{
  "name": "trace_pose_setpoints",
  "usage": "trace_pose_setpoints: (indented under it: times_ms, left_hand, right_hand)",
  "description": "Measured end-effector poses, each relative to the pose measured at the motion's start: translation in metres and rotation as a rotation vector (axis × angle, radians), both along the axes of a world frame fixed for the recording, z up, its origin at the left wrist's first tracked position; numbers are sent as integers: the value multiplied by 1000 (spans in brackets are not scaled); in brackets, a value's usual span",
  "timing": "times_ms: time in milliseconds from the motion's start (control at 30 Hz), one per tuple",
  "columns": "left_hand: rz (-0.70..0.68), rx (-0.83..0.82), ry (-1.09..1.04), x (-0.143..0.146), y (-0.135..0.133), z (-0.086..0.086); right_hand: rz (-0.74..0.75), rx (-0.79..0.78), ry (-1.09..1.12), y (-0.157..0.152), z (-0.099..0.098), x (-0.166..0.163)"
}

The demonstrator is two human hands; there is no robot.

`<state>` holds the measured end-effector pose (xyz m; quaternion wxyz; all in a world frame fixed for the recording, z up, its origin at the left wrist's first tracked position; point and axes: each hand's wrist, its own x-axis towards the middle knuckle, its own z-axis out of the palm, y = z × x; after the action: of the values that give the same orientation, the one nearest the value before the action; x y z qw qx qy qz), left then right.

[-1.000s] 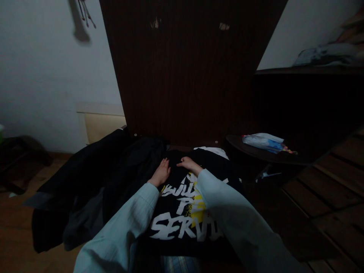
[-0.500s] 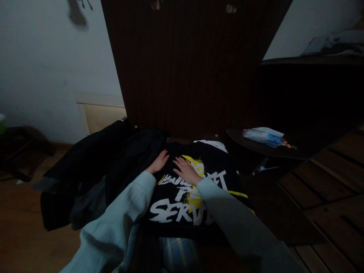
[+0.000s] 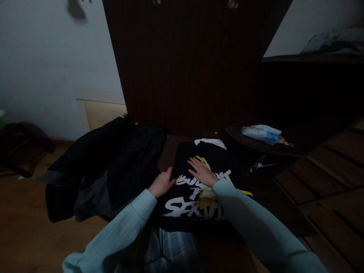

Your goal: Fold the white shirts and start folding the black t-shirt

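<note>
A black T-shirt (image 3: 182, 151) with white lettering and yellow marks lies flat on a dark brown surface in front of me. My right hand (image 3: 202, 172) rests palm down on its print, fingers spread and touching the cloth. At the shirt's left edge is my left hand (image 3: 162, 183), its fingers curled at the cloth and its thumb raised a little on top. Its fingertips are partly hidden there. A white cloth (image 3: 212, 143) pokes out beyond the shirt's far edge.
Dark clothes (image 3: 122, 167) lie heaped on the left and hang over the side. A tall brown panel (image 3: 193, 76) rises behind. On the right, a rounded shelf (image 3: 236, 137) bears a plastic packet (image 3: 261, 133). Wooden slats (image 3: 327, 182) are at far right.
The T-shirt has shifted right, baring a strip of brown surface beside the dark clothes. My left hand has come nearer and curled at the shirt's edge; my right hand has moved right with the shirt.
</note>
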<state>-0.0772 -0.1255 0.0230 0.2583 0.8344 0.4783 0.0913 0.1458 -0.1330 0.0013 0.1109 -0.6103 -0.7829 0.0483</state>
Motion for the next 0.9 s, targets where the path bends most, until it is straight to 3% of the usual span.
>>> trace_pose_setpoints:
  times_ms: [167, 333, 467, 567, 733, 900]
  left_hand:
    - [137, 62, 66, -7, -14, -1]
    - [171, 232, 173, -19, -26, 8]
    - [169, 292, 219, -22, -29, 7]
    - [182, 308, 209, -21, -28, 5]
    - [202, 361, 217, -9, -20, 5]
    - [180, 368, 246, 4, -7, 10]
  right_hand:
    - [11, -132, 42, 13, 11, -4]
    - [58, -60, 117, 43, 33, -34]
    - [-106, -122, 114, 62, 50, -57]
    - [-140, -224, 92, 68, 50, -70]
    - [-12, -258, 136, 57, 47, -79]
    - [190, -190, 87, 35, 61, -74]
